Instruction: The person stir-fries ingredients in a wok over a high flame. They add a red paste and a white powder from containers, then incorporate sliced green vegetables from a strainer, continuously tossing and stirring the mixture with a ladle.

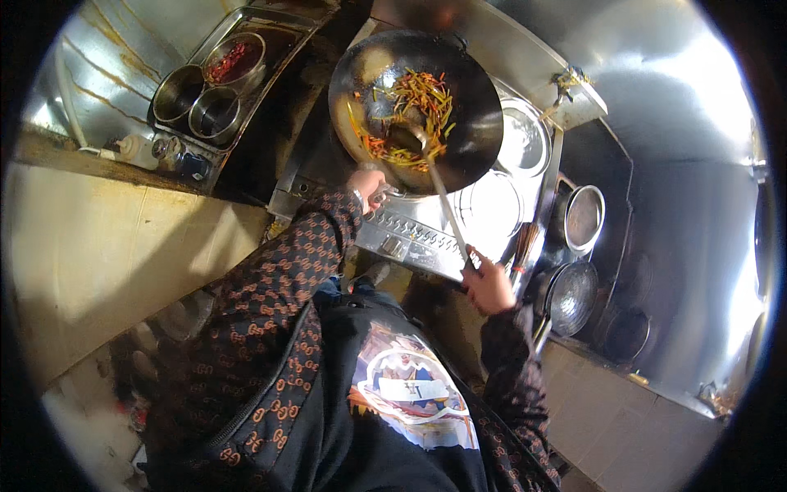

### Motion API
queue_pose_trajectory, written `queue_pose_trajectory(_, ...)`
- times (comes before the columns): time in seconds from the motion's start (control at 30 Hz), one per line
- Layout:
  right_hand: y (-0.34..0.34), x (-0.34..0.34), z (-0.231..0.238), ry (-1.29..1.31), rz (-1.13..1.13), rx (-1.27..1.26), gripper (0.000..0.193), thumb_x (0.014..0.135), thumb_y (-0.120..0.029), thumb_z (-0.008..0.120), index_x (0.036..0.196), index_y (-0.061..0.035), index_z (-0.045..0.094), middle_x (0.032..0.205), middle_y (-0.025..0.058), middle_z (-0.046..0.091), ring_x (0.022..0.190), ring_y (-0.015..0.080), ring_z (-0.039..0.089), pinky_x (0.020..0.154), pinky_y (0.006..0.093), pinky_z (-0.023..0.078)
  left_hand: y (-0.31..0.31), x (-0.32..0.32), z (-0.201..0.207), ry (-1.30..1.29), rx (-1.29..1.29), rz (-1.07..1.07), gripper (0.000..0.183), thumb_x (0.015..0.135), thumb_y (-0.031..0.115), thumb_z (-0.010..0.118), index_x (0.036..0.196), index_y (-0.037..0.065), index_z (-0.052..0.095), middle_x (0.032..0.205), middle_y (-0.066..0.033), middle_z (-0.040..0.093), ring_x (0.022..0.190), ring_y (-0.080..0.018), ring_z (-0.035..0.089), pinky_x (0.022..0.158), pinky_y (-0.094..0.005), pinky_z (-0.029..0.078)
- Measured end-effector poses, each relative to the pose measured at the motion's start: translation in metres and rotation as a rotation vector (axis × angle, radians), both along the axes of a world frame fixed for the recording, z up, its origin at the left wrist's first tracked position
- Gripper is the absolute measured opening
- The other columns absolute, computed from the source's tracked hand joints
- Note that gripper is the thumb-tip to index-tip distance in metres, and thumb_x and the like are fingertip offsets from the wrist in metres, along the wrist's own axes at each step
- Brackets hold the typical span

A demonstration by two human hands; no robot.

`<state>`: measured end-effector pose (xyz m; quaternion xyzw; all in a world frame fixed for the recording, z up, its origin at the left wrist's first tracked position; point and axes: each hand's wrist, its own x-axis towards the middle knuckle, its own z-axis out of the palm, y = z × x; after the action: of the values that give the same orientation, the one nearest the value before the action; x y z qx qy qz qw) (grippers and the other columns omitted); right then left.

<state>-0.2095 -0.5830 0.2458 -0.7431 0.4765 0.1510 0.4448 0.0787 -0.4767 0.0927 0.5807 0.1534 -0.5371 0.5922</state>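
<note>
A large dark wok [471, 123] rests on the stove in front of me. Strips of green and orange vegetables [422, 94] lie spread across its bottom. My left hand [369, 187] is closed at the wok's near rim, gripping what looks like its handle, which the fingers mostly cover. In my right hand [489, 287] is the end of a long-handled ladle [443, 195]. The ladle slants up and left over the wok's rim, and its bowl sits among the vegetables.
Round metal lids or pots [523, 139] stand on the steel stove top right of the wok. A bamboo brush [525, 244] is near my right hand. Further right are a metal pot [584, 217] and a strainer [572, 297]. At left, a tray [283, 61] holds metal containers [174, 92].
</note>
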Motion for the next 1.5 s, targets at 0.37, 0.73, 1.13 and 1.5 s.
queue_pose_trajectory(0.37,-0.024,-0.057,0.104,-0.041,0.134,0.147,0.060,0.091,0.002,0.058,0.148,-0.0094,0.043,0.077,0.0032,0.061,0.053,0.0085,0.055,0.046,0.0239,0.045,0.086,-0.076,0.155,0.228,-0.130,0.116,0.007,0.092,0.011,0.048,0.096,0.005,0.046,0.088,-0.0165,0.062,0.054,-0.0123,0.047,0.040,-0.0235,0.032)
queue_pose_trajectory(0.73,0.044,-0.064,0.022,-0.277,0.189,-0.340,0.051,0.092,-0.019,0.062,0.142,-0.0200,0.050,0.075,0.0107,0.066,0.069,0.0258,0.066,0.066,0.0390,0.056,0.148,-0.101,-0.011,0.345,-0.276,-0.275,0.030,0.094,0.022,0.052,0.110,-0.002,0.057,0.079,-0.0075,0.054,0.059,-0.0174,0.040,0.056,-0.0329,0.041)
queue_pose_trajectory(1.13,0.022,-0.042,-0.023,-0.111,0.050,-0.378,0.028,0.087,-0.029,0.063,0.105,-0.0110,0.075,0.097,0.0103,0.073,0.096,0.0259,0.070,0.084,0.0427,0.055,0.042,-0.106,-0.031,-0.012,0.022,-0.128,0.037,0.094,0.032,0.056,0.113,0.001,0.061,0.070,-0.0013,0.047,0.060,-0.0142,0.041,0.056,-0.0269,0.038)
queue_pose_trajectory(1.5,-0.038,-0.167,-0.041,-0.208,0.158,-0.354,0.034,0.089,-0.027,0.066,0.114,-0.0051,0.067,0.086,0.0137,0.071,0.083,0.0298,0.069,0.073,0.0431,0.054,-0.007,-0.091,0.024,0.412,-0.244,-0.247,0.032,0.100,0.031,0.052,0.099,-0.001,0.056,0.059,0.0014,0.038,0.045,-0.0091,0.031,0.040,-0.0246,0.028)
